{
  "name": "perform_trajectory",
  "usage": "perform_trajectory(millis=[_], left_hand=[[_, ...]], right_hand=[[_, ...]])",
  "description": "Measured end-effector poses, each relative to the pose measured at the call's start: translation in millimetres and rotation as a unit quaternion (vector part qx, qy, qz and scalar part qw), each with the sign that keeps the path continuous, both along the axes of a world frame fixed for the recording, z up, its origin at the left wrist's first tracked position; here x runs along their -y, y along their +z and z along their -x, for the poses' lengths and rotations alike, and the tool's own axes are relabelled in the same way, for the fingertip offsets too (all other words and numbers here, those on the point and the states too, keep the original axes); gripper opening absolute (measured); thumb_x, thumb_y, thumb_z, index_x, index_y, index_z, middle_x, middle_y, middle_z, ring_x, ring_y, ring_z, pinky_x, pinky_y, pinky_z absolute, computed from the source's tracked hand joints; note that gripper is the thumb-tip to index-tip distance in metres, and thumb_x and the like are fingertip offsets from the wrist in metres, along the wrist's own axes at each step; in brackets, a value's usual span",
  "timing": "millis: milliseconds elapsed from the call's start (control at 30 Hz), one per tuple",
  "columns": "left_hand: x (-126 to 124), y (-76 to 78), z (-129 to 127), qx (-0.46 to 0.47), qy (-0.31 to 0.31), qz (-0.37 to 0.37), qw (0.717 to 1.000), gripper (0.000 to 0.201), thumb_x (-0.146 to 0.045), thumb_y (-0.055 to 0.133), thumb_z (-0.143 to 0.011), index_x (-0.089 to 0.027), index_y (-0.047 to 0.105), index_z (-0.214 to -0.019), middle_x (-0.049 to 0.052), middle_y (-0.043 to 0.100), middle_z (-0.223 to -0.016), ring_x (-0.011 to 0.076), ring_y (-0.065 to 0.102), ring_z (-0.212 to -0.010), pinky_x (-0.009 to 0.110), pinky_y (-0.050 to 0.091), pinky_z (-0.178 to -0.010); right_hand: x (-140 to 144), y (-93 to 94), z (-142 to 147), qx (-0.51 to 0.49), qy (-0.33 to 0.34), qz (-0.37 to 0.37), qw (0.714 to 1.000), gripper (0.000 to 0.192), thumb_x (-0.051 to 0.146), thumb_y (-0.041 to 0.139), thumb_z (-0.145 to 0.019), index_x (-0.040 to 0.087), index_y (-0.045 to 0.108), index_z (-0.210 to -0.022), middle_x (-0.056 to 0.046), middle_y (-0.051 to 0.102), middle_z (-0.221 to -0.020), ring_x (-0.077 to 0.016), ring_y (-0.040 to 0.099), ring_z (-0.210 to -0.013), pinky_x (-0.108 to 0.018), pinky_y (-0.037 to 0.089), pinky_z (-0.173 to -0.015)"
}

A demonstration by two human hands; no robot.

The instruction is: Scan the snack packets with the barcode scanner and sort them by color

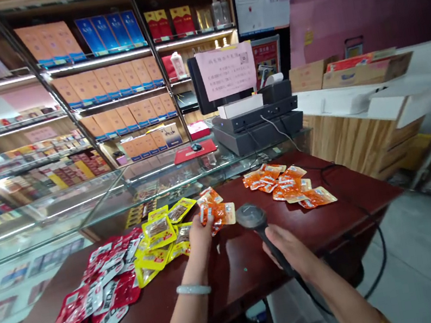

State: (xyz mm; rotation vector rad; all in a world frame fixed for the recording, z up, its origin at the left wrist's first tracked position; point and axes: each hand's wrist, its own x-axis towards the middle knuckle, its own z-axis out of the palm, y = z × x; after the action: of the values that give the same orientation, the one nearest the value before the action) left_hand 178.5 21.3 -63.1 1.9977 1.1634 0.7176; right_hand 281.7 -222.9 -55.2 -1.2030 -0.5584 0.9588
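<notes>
In my right hand [290, 248] is a corded black barcode scanner [251, 216], my fingers wrapped round its handle and its head over the dark red table. My left hand [203, 235] closes on an orange snack packet [224, 213] near the table's middle. More orange packets [208, 195] lie just behind that hand. To its left sit several yellow snack packets [159, 231] in a loose heap. Farther right, beyond the scanner, is another group of orange packets [290, 187]. Red and silver packets [111, 278] spread over the table's left side.
A glass display counter [121, 191] runs behind the table [256, 281]. On it stand a monitor with a pink notice [227, 71], a cash drawer [260, 134] and a mouse [196, 146]. The scanner's black cable [383, 243] loops at the right. Stocked shelves [107, 86] line the wall.
</notes>
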Motion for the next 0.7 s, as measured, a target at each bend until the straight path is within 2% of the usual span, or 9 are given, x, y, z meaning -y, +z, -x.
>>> perform_trajectory(millis=[100, 167, 233, 267, 333, 400, 500, 600, 700], left_hand=[[-5.8, 5.6, 13.8, -0.094, 0.088, -0.052, 0.99, 0.041, -0.044, 0.056, -0.088, -0.015, 0.06, -0.117, 0.016, 0.07, -0.114, 0.0312, 0.066, -0.106, 0.042, 0.05, -0.091], [-3.8, 8.7, 13.1, -0.134, 0.146, -0.142, 0.97, 0.056, -0.047, 0.058, -0.087, -0.016, 0.052, -0.133, 0.02, 0.057, -0.139, 0.0361, 0.051, -0.131, 0.049, 0.041, -0.105], [4.4, 10.5, 2.0, -0.142, 0.151, -0.213, 0.955, 0.064, -0.047, 0.058, -0.087, -0.018, 0.045, -0.142, 0.019, 0.041, -0.154, 0.0357, 0.034, -0.144, 0.051, 0.031, -0.114], [10.8, 10.9, -7.2, -0.142, 0.129, -0.23, 0.954, 0.063, -0.046, 0.058, -0.088, -0.018, 0.046, -0.143, 0.018, 0.039, -0.156, 0.0345, 0.032, -0.146, 0.05, 0.029, -0.116], [27.5, 11.1, -31.3, -0.142, 0.043, -0.236, 0.96, 0.053, -0.043, 0.059, -0.088, -0.02, 0.055, -0.135, 0.015, 0.05, -0.148, 0.0318, 0.041, -0.14, 0.046, 0.032, -0.114], [47.5, 10.6, -59.8, -0.131, -0.072, -0.218, 0.965, 0.036, -0.037, 0.059, -0.089, -0.021, 0.066, -0.12, 0.011, 0.065, -0.129, 0.0274, 0.056, -0.124, 0.04, 0.039, -0.108], [78.0, 8.5, -104.5, -0.114, -0.203, -0.163, 0.959, 0.024, -0.037, 0.056, -0.091, -0.021, 0.073, -0.097, 0.008, 0.074, -0.104, 0.0225, 0.067, -0.098, 0.032, 0.047, -0.091], [102.6, 4.3, -146.4, -0.127, -0.266, -0.083, 0.952, 0.041, -0.049, 0.05, -0.094, -0.02, 0.072, -0.076, 0.008, 0.073, -0.078, 0.0214, 0.068, -0.075, 0.03, 0.047, -0.072], [119.2, -1.1, -181.9, -0.117, -0.304, 0.088, 0.941, 0.046, -0.05, 0.049, -0.094, -0.018, 0.066, -0.066, 0.005, 0.065, -0.058, 0.0169, 0.061, -0.052, 0.028, 0.044, -0.059]], right_hand=[[3.4, -3.8, 2.7, 0.009, 0.005, 0.006, 1.0, 0.057, 0.077, 0.06, -0.077, 0.022, 0.049, -0.085, 0.009, 0.047, -0.055, -0.0056, 0.036, -0.038, -0.017, 0.029, -0.038], [8.7, -6.9, 1.2, 0.013, -0.001, 0.008, 1.0, 0.056, 0.077, 0.059, -0.079, 0.022, 0.051, -0.088, 0.009, 0.048, -0.055, -0.0059, 0.037, -0.039, -0.018, 0.03, -0.038], [15.9, -10.3, -2.7, 0.015, -0.016, 0.007, 1.0, 0.056, 0.075, 0.058, -0.08, 0.021, 0.053, -0.091, 0.009, 0.048, -0.056, -0.006, 0.038, -0.04, -0.017, 0.03, -0.039], [20.0, -12.1, -5.3, 0.017, -0.026, 0.007, 0.999, 0.055, 0.075, 0.058, -0.081, 0.021, 0.053, -0.091, 0.009, 0.048, -0.057, -0.0059, 0.038, -0.04, -0.017, 0.03, -0.039], [28.9, -16.1, -11.3, 0.02, -0.046, 0.007, 0.999, 0.055, 0.075, 0.058, -0.081, 0.021, 0.054, -0.089, 0.008, 0.048, -0.056, -0.0059, 0.038, -0.04, -0.017, 0.029, -0.039], [38.2, -20.2, -17.8, 0.019, -0.064, 0.008, 0.998, 0.055, 0.076, 0.058, -0.081, 0.021, 0.054, -0.09, 0.008, 0.048, -0.055, -0.0063, 0.038, -0.04, -0.018, 0.029, -0.038], [53.0, -25.4, -27.2, 0.006, -0.103, 0.019, 0.995, 0.058, 0.077, 0.06, -0.078, 0.021, 0.054, -0.093, 0.009, 0.047, -0.053, -0.0069, 0.037, -0.039, -0.018, 0.029, -0.038], [68.7, -29.0, -35.4, -0.001, -0.152, 0.028, 0.988, 0.059, 0.078, 0.06, -0.076, 0.022, 0.054, -0.093, 0.009, 0.045, -0.052, -0.0071, 0.034, -0.039, -0.018, 0.027, -0.038], [84.0, -31.8, -42.3, 0.0, -0.185, 0.035, 0.982, 0.061, 0.08, 0.06, -0.075, 0.022, 0.053, -0.094, 0.008, 0.046, -0.053, -0.0075, 0.035, -0.039, -0.018, 0.028, -0.037]])
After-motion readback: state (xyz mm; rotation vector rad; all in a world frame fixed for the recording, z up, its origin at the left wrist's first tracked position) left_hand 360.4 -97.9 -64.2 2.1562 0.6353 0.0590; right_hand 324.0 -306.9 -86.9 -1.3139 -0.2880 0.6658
